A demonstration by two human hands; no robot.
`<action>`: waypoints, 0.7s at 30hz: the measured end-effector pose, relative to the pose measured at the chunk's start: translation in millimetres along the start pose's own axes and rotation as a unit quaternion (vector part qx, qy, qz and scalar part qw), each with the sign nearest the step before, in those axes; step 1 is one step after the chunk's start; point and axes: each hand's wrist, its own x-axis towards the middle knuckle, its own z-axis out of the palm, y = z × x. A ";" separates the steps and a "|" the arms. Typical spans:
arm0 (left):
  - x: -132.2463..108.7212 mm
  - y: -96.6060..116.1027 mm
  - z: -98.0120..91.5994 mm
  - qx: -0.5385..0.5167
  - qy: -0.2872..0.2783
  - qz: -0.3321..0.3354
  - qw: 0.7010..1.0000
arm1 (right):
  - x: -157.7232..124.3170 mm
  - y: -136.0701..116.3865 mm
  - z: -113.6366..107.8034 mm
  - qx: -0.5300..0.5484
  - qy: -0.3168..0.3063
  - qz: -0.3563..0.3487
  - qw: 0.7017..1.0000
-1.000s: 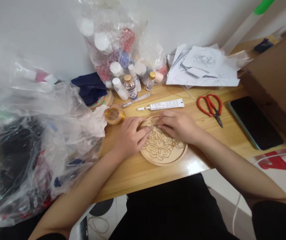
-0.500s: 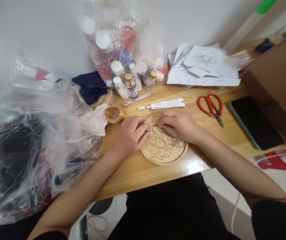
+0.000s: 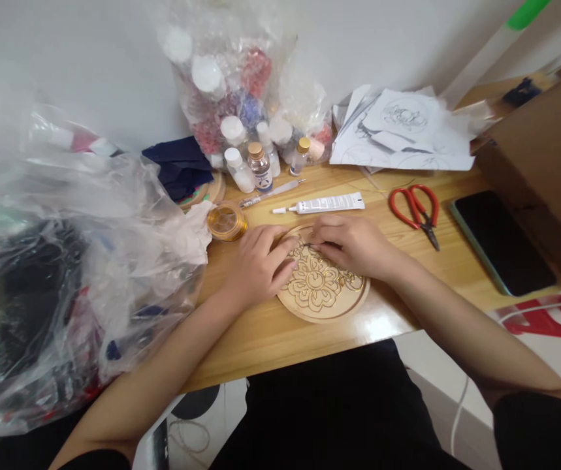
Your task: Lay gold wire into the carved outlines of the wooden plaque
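A round wooden board (image 3: 329, 312) with a raised rim lies on the table, bearing a flower pattern (image 3: 315, 281) outlined in gold wire. My left hand (image 3: 263, 264) rests over the board's left edge, fingers spread and pressing lightly on it, thumb apart from the index finger. Over the upper right of the board, my right hand (image 3: 351, 245) is closed in a pinch on a thin dark-tipped tool (image 3: 305, 245). Its tip points left toward the pattern's upper part; most of it is hidden by the fingers.
Behind the board lie a white glue tube (image 3: 329, 203) and a spool of gold wire (image 3: 227, 222). Red-handled pliers (image 3: 415, 209) and a phone (image 3: 503, 241) sit at right. Small bottles (image 3: 260, 166), drawings (image 3: 402, 127), plastic bags (image 3: 157, 261) and a cardboard box (image 3: 549, 156) surround the area.
The left thumb and index finger have shifted slightly on the board. The right hand keeps its pinch in nearly the same place. The whole view has moved a little.
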 end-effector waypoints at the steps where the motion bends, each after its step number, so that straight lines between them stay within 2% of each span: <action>1: -0.2 0.0 0.2 0.001 -0.001 0.000 1.000 | 0.2 -0.2 0.0 0.001 -0.002 0.001 1.000; 21: -0.6 -0.3 -0.4 -0.001 -0.019 -0.014 1.000 | 2.3 -4.8 -1.9 -0.032 0.002 -0.018 0.999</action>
